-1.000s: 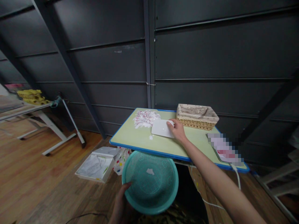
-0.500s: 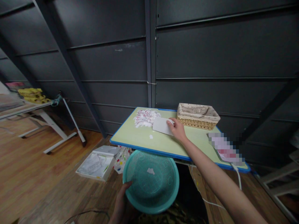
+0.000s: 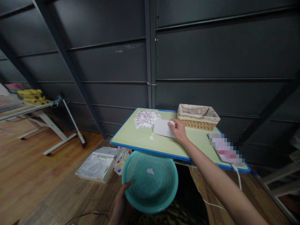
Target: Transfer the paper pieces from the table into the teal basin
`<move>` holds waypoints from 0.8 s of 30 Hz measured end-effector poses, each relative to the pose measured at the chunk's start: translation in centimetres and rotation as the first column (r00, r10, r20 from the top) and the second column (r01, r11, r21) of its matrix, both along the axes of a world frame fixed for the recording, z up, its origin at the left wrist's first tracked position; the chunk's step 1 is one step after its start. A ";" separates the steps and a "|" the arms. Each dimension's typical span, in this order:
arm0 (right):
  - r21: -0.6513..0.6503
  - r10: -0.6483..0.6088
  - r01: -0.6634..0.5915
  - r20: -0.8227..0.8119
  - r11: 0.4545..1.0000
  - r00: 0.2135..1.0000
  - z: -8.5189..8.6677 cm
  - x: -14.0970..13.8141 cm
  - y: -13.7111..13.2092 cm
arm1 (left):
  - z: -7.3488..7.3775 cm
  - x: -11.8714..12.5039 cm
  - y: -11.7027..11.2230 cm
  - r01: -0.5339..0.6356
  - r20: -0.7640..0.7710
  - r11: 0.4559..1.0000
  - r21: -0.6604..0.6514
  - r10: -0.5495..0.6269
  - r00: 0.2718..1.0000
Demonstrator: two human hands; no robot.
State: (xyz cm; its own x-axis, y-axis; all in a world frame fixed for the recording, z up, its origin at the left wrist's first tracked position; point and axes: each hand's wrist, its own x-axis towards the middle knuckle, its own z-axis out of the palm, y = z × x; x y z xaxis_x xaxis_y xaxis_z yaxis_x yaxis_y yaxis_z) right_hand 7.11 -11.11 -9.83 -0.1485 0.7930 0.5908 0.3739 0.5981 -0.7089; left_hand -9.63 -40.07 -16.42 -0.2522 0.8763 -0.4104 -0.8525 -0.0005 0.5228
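Head view: right hand (image 3: 178,128) and left hand (image 3: 121,195) well apart, each gripping its own thing.
Card (image 3: 164,127): white, pinched at its right end, so the far end reaches free toward paper scraps (image 3: 147,118) left of the right hand.
Basin (image 3: 150,187): rim in the left hand, probably to steady it below the table (image 3: 127,136); one loose scrap (image 3: 150,171) inside.
Basket (image 3: 199,123): just beyond the right hand, perhaps set back for room.

Yellow stack (image 3: 32,96) on side table (image 3: 28,109) — white box (image 3: 95,165) on floor (image 3: 53,193).
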 end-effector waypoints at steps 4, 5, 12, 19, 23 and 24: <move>-0.002 0.016 -0.016 -0.033 1.000 0.999 0.0 0.0 0.1 | 1.4 0.6 0.2 -0.165 -0.191 0.972 -0.168 0.133 0.973; -0.004 0.009 -0.010 -0.044 1.000 0.999 0.0 0.0 0.1 | 1.5 0.8 0.2 -0.163 -0.199 0.967 -0.195 0.123 0.972; -0.066 0.100 -0.104 -0.059 0.992 0.993 0.1 -0.2 -0.1 | -0.1 -0.2 0.2 -0.063 -0.083 0.967 -0.248 0.043 0.996; -0.109 0.151 -0.158 -0.071 0.981 0.986 0.2 -0.2 -0.2 | -0.3 -1.4 0.3 -0.094 -0.078 0.962 -0.257 0.077 0.994; -0.190 0.149 -0.165 -0.096 0.968 0.984 0.2 -0.3 -0.2 | 0.1 -1.4 0.4 -0.132 -0.090 0.959 -0.250 0.113 0.990; -0.206 0.141 -0.160 -0.102 0.965 0.985 0.2 -0.3 -0.2 | 0.3 -1.4 0.4 -0.139 -0.090 0.958 -0.252 0.120 0.989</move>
